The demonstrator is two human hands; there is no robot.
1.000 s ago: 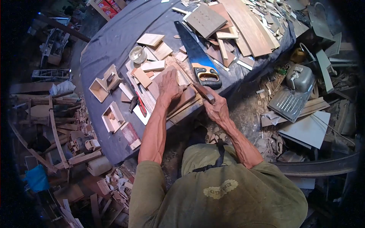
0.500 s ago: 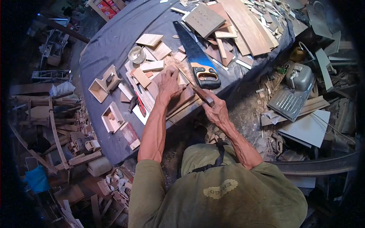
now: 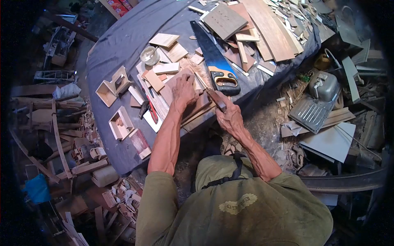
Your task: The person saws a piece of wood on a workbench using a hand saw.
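My left hand presses down on a flat brown board near the table's front edge, its fingers bent against the wood. My right hand is wrapped round a dark wooden tool handle, whose far end reaches the board's right side. The working tip of that tool is too small to make out. Just beyond my hands lies a handsaw with a black and tan handle. Light wood pieces and a small glass jar are behind my left hand.
Small open wooden boxes and red-handled pliers lie left on the dark-covered table. Boards and offcuts are piled at the back right. A metal sink and scrap wood stand on the floor at the right.
My right hand and the wooden-handled tool have shifted slightly left and toward the board. My left hand stays on the board. The whole view has moved a little.
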